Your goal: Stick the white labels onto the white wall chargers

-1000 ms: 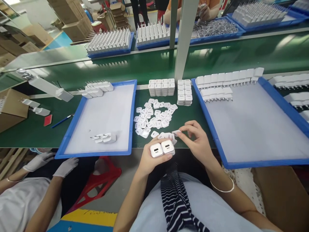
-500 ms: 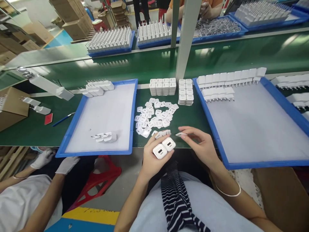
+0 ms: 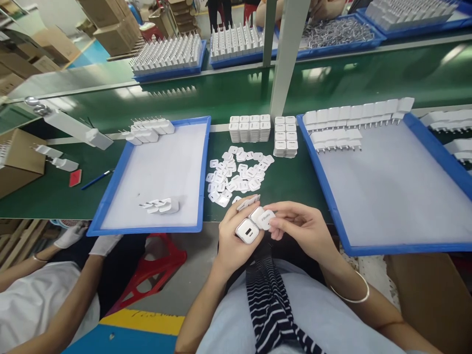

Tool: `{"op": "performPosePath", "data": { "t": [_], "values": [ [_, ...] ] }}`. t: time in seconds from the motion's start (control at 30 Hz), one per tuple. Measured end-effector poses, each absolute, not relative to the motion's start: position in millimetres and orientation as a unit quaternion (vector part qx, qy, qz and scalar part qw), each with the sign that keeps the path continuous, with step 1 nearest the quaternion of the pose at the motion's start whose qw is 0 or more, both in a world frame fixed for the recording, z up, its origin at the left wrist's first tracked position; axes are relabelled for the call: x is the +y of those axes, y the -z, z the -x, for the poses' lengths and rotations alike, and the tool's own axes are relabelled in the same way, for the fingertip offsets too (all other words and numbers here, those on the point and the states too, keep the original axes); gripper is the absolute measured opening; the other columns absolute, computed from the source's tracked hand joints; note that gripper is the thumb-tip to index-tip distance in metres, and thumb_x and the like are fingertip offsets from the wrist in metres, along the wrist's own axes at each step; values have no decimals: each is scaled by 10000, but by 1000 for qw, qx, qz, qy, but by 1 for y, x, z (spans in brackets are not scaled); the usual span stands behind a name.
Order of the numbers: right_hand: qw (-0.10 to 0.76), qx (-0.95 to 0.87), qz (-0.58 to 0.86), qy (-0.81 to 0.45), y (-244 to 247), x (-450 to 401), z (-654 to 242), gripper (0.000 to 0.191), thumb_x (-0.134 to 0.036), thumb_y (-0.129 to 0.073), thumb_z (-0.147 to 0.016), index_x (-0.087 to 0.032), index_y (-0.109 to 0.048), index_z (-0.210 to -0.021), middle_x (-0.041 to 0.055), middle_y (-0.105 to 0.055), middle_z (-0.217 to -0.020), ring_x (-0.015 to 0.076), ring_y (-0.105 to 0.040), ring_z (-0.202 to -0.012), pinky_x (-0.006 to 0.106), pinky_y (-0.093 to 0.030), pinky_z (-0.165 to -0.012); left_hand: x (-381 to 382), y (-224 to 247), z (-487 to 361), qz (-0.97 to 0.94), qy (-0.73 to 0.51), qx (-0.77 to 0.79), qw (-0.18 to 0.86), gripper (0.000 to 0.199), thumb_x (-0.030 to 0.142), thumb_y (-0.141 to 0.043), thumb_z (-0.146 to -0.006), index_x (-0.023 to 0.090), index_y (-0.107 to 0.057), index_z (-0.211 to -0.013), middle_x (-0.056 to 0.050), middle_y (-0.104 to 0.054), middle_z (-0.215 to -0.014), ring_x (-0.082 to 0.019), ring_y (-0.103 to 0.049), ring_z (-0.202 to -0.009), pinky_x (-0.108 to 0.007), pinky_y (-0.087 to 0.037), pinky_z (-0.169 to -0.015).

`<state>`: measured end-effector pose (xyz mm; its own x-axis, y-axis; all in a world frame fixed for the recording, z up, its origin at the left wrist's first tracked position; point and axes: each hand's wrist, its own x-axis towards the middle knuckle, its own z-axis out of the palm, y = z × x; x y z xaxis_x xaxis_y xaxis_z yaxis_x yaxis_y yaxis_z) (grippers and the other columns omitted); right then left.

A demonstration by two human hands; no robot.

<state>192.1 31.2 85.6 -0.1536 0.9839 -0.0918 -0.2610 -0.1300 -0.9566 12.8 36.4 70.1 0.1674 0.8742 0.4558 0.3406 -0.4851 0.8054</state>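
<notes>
In my left hand (image 3: 236, 246) are two white USB chargers (image 3: 247, 231) side by side, port ends up, along with a few thin white cover plates (image 3: 248, 202) along the fingers. My right hand (image 3: 300, 226) pinches one printed white cover plate (image 3: 265, 220) between thumb and fingertips. That plate lies over the end of the right-hand charger and hides its ports. Past my hands, a loose pile of cover plates (image 3: 241, 172) is spread on the green bench. Behind it stand neat stacks of cover plates (image 3: 250, 130) and a smaller printed stack (image 3: 285, 137).
At left, a blue-rimmed tray (image 3: 204, 187) holds several chargers with pins. Another tray (image 3: 324, 196) at right carries rows of chargers (image 3: 359, 118). A metal post (image 3: 289, 54) rises behind the stacks. A co-worker's gloved hands (image 3: 105, 244) rest at lower left.
My right hand has moved left with its cover plate, from beside the chargers onto the end of the right-hand one. My left hand stays nearly in place.
</notes>
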Motion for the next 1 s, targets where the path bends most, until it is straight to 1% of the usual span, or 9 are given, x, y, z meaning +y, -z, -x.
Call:
{"op": "performPosePath", "data": {
  "t": [0.13, 0.23, 0.5, 0.67, 0.73, 0.83, 1.0],
  "values": [
    [496, -408, 415, -645, -83, 34, -191, 224, -221, -848, -796, -272, -841, -1013, -11, -744, -639, 101, -692, -523, 168, -585, -499, 37, -68, -12, -719, -485, 417, 272, 535, 49, -746, -779, 222, -686, -1282, -102, -684, -1331, -231, -683, -1215, -358, -596, -1030],
    [496, -401, 419, -646, -82, 33, -190, 228, -212, -863, -780, -292, -848, -993, -11, -745, -639, 90, -685, -516, 154, -583, -500, 37, -67, -11, -725, -482, 411, 268, 535, 45, -741, -788, 214, -678, -1291, -107, -672, -1345, -227, -680, -1219, -350, -598, -1027],
    [495, -401, 432, -638, -81, 34, -188, 219, -212, -837, -804, -288, -847, -1009, -4, -740, -646, 91, -677, -526, 168, -599, -517, 36, -69, -10, -748, -472, 398, 245, 512, 36, -721, -806, 174, -665, -1296, -130, -656, -1355, -217, -671, -1228, -336, -588, -1045],
    [490, -404, 434, -639, -83, 33, -189, 227, -216, -842, -793, -271, -839, -1013, -22, -732, -634, 82, -668, -523, 161, -596, -528, 36, -70, -11, -755, -463, 399, 237, 487, 49, -727, -812, 156, -666, -1283, -139, -653, -1357, -220, -666, -1235, -338, -582, -1058],
    [485, -403, 438, -641, -85, 34, -190, 231, -222, -838, -796, -244, -821, -1026, -29, -726, -614, 77, -651, -498, 161, -589, -520, 36, -70, -11, -758, -460, 399, 233, 488, 52, -725, -817, 158, -662, -1288, -137, -651, -1363, -220, -666, -1235, -338, -582, -1058],
    [475, -392, 451, -646, -87, 34, -191, 287, -223, -855, -775, -213, -760, -1047, -39, -721, -594, 83, -643, -474, 164, -578, -504, 36, -70, -11, -764, -454, 397, 228, 484, 59, -723, -823, 156, -657, -1293, -140, -651, -1366, -221, -663, -1240, -340, -581, -1059],
    [458, -371, 451, -670, -88, 36, -193, 359, -225, -887, -731, -207, -660, -1009, -40, -730, -602, 103, -660, -477, 168, -566, -487, 35, -71, -11, -774, -445, 395, 218, 484, 61, -717, -829, 151, -651, -1300, -144, -651, -1367, -220, -664, -1236, -343, -580, -1060]
  ]
}}
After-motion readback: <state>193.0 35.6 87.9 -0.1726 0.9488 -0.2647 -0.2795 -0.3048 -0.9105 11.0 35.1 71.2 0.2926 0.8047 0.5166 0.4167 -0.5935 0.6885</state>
